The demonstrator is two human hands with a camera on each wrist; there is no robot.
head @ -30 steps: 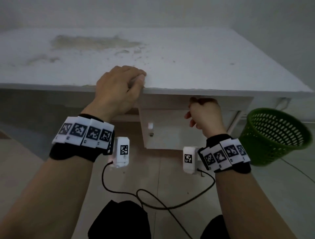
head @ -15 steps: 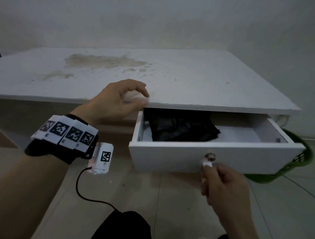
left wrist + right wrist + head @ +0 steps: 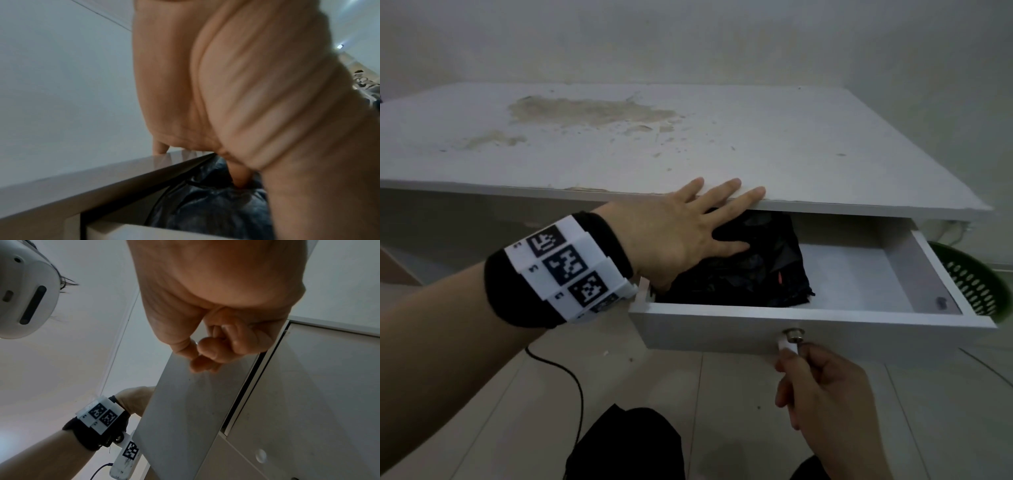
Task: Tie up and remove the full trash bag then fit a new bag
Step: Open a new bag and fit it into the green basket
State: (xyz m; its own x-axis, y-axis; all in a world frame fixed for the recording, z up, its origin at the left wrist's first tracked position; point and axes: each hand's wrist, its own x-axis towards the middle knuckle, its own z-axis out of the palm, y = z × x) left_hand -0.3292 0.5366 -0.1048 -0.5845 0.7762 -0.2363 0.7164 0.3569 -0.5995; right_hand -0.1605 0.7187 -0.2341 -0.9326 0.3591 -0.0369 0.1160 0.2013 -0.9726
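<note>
Standing against a pale wall, a white desk (image 3: 756,144) with a brownish worn patch on its top fills most of the head view. Its drawer (image 3: 808,329) is pulled out toward the person. A green perforated waste basket (image 3: 976,274) sits on the floor just past the drawer's right end, partly hidden by it. Inside the drawer, a heap of folded black trash bags (image 3: 756,270) lies in the left half, on the pale drawer bottom. The left hand (image 3: 681,233) reaches in flat over the bags, fingers straight and spread, grasping nothing; the tips of three fingers lie at the desk's front edge, and in the left wrist view one fingertip touches the black plastic. The right hand (image 3: 822,394) sits below the drawer front with curled fingers pinching the small metal knob (image 3: 793,334).
</note>
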